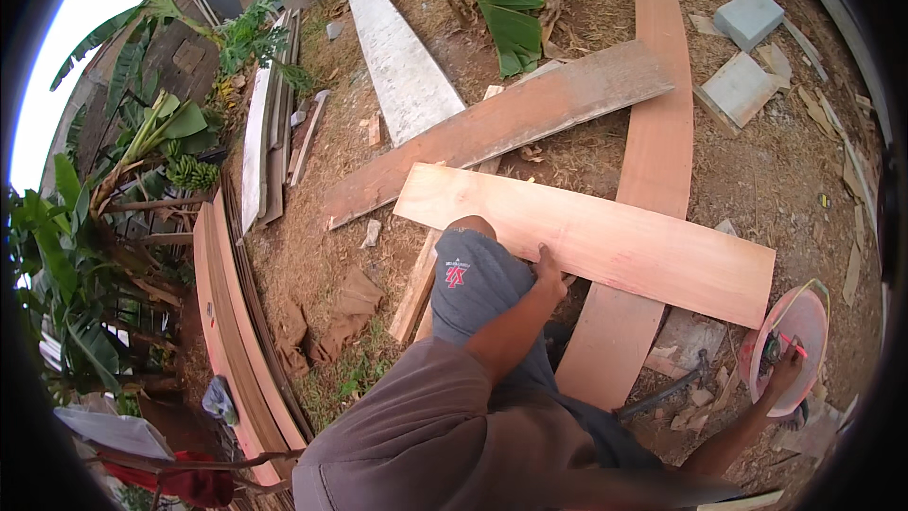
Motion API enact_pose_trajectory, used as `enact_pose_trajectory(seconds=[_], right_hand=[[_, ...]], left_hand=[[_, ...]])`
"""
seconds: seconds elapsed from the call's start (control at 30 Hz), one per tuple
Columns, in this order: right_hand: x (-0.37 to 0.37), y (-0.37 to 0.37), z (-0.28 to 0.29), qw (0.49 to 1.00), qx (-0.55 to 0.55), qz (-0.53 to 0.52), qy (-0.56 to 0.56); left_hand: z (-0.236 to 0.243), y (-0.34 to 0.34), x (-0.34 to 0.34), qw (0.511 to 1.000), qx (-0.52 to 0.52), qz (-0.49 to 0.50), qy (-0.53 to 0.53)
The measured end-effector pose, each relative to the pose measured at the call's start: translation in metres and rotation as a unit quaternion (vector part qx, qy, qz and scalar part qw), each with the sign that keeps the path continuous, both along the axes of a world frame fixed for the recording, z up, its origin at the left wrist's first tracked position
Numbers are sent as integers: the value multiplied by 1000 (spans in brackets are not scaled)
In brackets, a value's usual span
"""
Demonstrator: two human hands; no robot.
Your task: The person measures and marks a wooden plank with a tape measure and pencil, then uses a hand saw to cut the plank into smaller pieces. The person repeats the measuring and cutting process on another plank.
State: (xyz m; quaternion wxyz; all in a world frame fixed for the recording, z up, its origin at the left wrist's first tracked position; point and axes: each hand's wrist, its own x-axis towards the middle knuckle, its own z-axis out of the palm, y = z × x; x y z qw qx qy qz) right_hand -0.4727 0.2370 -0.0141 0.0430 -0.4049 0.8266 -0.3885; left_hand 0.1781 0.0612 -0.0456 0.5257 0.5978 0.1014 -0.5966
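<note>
A pale wooden board (643, 251) lies across a longer reddish plank (653, 151), beside my bent knee. My left hand (549, 274) grips the near edge of the pale board, its thumb and fingers at that edge. At the lower right, my right hand (785, 367) is at a pink bucket (804, 308), closed on a thin red object (796, 344) that is too small to identify. Small dark items inside the bucket are partly hidden by the hand.
A weathered plank (558, 109) and a white-stained board (397, 57) lie behind. Long boards (227, 293) are stacked at left beside banana plants (104, 274). Grey blocks (747, 17) sit at upper right. A dark tool (662, 395) lies near the bucket.
</note>
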Motion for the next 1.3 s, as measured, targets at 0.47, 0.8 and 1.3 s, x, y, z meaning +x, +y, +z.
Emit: enact_pose_trajectory(seconds=[0.47,0.8,1.3], right_hand=[[203,192,101,842,-298,-199,-404],[222,209,87,859,-279,-198,-381],[290,187,86,875,-175,-172,-417]], left_hand=[[86,-144,-82,958,-192,-203,-58],[368,-270,-20,823,-510,-133,-212],[608,-281,5,520,-715,-174,-435]])
